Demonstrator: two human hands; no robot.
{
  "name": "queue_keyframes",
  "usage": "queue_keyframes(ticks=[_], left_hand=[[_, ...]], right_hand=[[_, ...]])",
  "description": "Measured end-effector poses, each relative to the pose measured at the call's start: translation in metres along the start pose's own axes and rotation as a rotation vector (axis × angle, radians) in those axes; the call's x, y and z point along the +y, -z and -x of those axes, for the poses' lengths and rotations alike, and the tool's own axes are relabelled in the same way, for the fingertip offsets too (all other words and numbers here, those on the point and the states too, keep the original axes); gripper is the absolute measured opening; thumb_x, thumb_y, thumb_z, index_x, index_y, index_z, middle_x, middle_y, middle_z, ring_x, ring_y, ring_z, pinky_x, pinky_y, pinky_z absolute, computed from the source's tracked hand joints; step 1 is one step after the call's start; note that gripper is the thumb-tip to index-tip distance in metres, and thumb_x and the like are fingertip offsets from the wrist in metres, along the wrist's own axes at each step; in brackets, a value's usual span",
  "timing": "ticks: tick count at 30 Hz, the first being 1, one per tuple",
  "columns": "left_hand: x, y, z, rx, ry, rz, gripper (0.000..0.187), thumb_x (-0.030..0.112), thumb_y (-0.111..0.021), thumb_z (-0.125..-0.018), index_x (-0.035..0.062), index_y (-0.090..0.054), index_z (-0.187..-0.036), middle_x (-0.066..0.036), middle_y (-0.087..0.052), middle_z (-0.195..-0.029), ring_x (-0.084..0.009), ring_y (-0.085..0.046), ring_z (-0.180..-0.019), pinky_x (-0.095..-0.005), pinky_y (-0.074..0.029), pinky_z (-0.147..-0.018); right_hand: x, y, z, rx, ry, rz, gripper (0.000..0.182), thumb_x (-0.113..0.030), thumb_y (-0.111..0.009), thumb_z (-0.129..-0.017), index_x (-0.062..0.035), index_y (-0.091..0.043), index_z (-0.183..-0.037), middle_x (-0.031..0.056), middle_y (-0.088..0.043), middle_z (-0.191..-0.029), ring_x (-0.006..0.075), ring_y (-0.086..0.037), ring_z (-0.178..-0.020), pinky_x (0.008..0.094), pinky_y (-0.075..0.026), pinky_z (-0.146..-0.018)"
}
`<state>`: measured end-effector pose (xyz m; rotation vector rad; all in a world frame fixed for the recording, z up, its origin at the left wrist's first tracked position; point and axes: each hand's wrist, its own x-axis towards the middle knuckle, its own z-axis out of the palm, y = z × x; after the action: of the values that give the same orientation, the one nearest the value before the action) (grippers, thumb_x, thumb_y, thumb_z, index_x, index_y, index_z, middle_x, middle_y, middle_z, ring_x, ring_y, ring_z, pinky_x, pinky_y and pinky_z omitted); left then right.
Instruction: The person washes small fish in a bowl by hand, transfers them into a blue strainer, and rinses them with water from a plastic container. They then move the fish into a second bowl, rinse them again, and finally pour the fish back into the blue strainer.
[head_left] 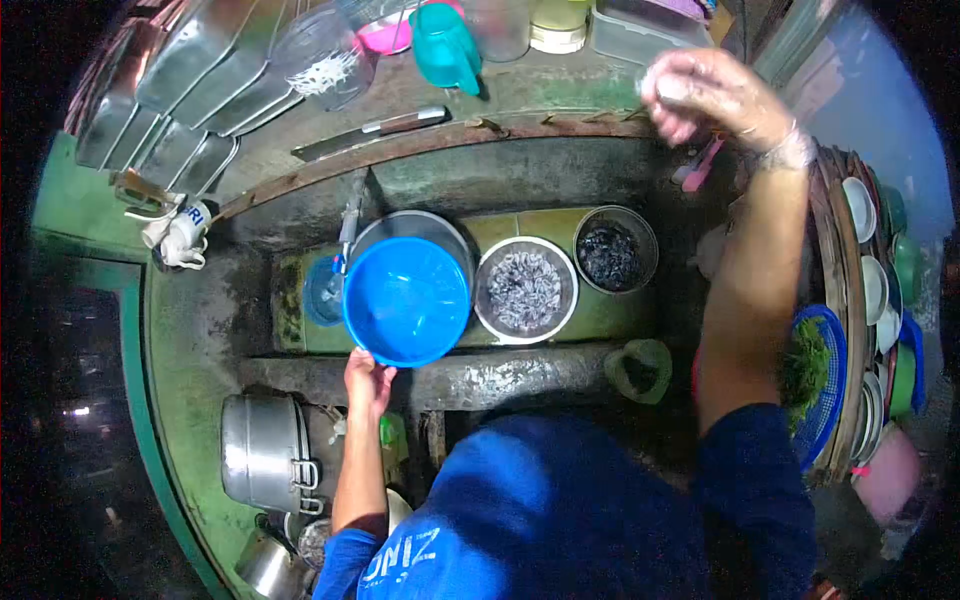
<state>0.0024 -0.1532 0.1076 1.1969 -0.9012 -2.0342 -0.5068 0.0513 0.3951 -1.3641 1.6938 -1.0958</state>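
My left hand (369,384) grips the near rim of a blue plastic basin (407,315), which overlaps a larger grey tub (440,228) behind it. The basin's inside looks wet and shiny. High at the upper right, my right hand (705,92) is raised with its fingers curled, slightly blurred; I cannot tell what they hold. Beside the basin stands a metal bowl (482,312) full of small silvery-grey pieces. Farther right, a second round container (650,275) holds dark, glistening contents.
A knife (400,124) lies on the ledge behind the sink trough, near a teal pitcher (440,50). Large metal pots (262,450) stand at the lower left. To my right are a blue basket (826,400) with greens and a rack of plates (873,290).
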Motion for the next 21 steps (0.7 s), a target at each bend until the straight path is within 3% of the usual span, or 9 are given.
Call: queue_keyframes(ticks=[4,6,7,10,12,15,16,19,21], left_hand=[[-0.051,0.02,-0.055,0.043,0.117,0.12,0.013,0.008,-0.045,-0.092,0.0162,-0.05,-0.083,0.003,-0.051,-0.069,-0.0121,-0.053,-0.064,-0.0312,-0.054,-0.058],[-0.06,0.022,-0.066,0.129,0.08,0.161,0.01,0.015,-0.049,-0.096,0.0141,-0.054,-0.087,0.001,-0.057,-0.08,-0.0142,-0.055,-0.07,-0.0324,-0.053,-0.063],[-0.068,0.036,-0.083,0.105,0.079,0.227,0.01,0.019,-0.049,-0.096,0.013,-0.053,-0.089,0.0,-0.057,-0.08,-0.0153,-0.055,-0.07,-0.0343,-0.054,-0.065],[-0.073,0.051,-0.105,0.131,0.106,0.308,0.016,0.026,-0.05,-0.098,0.0098,-0.052,-0.096,-0.005,-0.058,-0.085,-0.0192,-0.057,-0.073,-0.0382,-0.056,-0.068],[-0.074,0.065,-0.112,0.182,0.261,-0.025,0.016,0.025,-0.05,-0.098,0.0099,-0.05,-0.092,-0.004,-0.056,-0.078,-0.0196,-0.058,-0.065,-0.0382,-0.056,-0.064],[-0.064,0.05,-0.087,0.296,0.253,-0.19,0.028,0.024,-0.052,-0.097,0.0107,-0.042,-0.12,-0.006,-0.058,-0.093,-0.0196,-0.059,-0.068,-0.032,-0.053,-0.058],[-0.065,0.045,-0.078,0.321,0.181,-0.251,0.035,0.023,-0.052,-0.097,0.0117,-0.038,-0.128,-0.006,-0.059,-0.095,-0.0192,-0.059,-0.068,-0.0305,-0.052,-0.056],[-0.072,0.052,-0.049,0.143,0.132,-0.429,0.047,0.019,-0.052,-0.097,0.0153,-0.03,-0.138,-0.007,-0.057,-0.106,-0.0147,-0.058,-0.08,-0.0288,-0.05,-0.057],[-0.075,0.044,-0.025,0.154,0.146,-0.496,0.047,0.019,-0.055,-0.096,0.0155,-0.033,-0.137,-0.005,-0.057,-0.105,-0.0134,-0.057,-0.081,-0.0289,-0.052,-0.06]], right_hand=[[0.161,-0.067,-0.007,-0.181,-0.068,-0.223,0.035,-0.038,-0.061,-0.09,-0.0041,-0.062,-0.097,0.0061,-0.063,-0.077,0.0168,-0.064,-0.064,0.0289,-0.055,-0.055],[0.213,-0.127,-0.001,0.012,-0.66,-0.266,0.025,-0.028,-0.066,-0.087,-0.0044,-0.059,-0.09,0.0064,-0.059,-0.074,0.0209,-0.062,-0.057,0.0351,-0.053,-0.046],[0.281,-0.152,0.009,0.108,-0.747,-0.31,0.024,-0.027,-0.067,-0.086,-0.0041,-0.059,-0.092,0.0084,-0.059,-0.073,0.0235,-0.061,-0.054,0.038,-0.053,-0.044],[0.317,-0.209,0.022,0.096,-1.054,0.109,0.039,-0.027,-0.066,-0.084,0.0043,-0.06,-0.106,0.0164,-0.064,-0.086,0.0293,-0.066,-0.069,0.0429,-0.056,-0.053],[0.433,-0.257,0.042,0.189,-0.858,0.379,0.048,-0.031,-0.07,-0.077,0.0046,-0.061,-0.108,0.0213,-0.065,-0.092,0.0344,-0.066,-0.08,0.0448,-0.056,-0.062],[0.427,-0.288,0.053,0.245,-1.001,0.401,0.062,-0.031,-0.071,-0.065,0.0073,-0.059,-0.112,0.0297,-0.062,-0.108,0.0399,-0.063,-0.1,0.0421,-0.052,-0.087],[0.468,-0.306,0.054,0.349,-0.821,0.668,0.058,-0.027,-0.066,-0.069,0.0092,-0.058,-0.114,0.0302,-0.06,-0.113,0.0389,-0.062,-0.104,0.0399,-0.051,-0.09],[0.507,-0.309,0.048,0.182,-1.141,0.373,0.056,-0.026,-0.06,-0.074,0.01,-0.056,-0.117,0.0304,-0.059,-0.115,0.038,-0.062,-0.104,0.0394,-0.05,-0.09],[0.502,-0.302,0.04,0.235,-1.128,0.373,0.036,-0.027,-0.06,-0.077,0.0014,-0.065,-0.098,0.0236,-0.065,-0.102,0.0341,-0.065,-0.09,0.0397,-0.051,-0.08]])
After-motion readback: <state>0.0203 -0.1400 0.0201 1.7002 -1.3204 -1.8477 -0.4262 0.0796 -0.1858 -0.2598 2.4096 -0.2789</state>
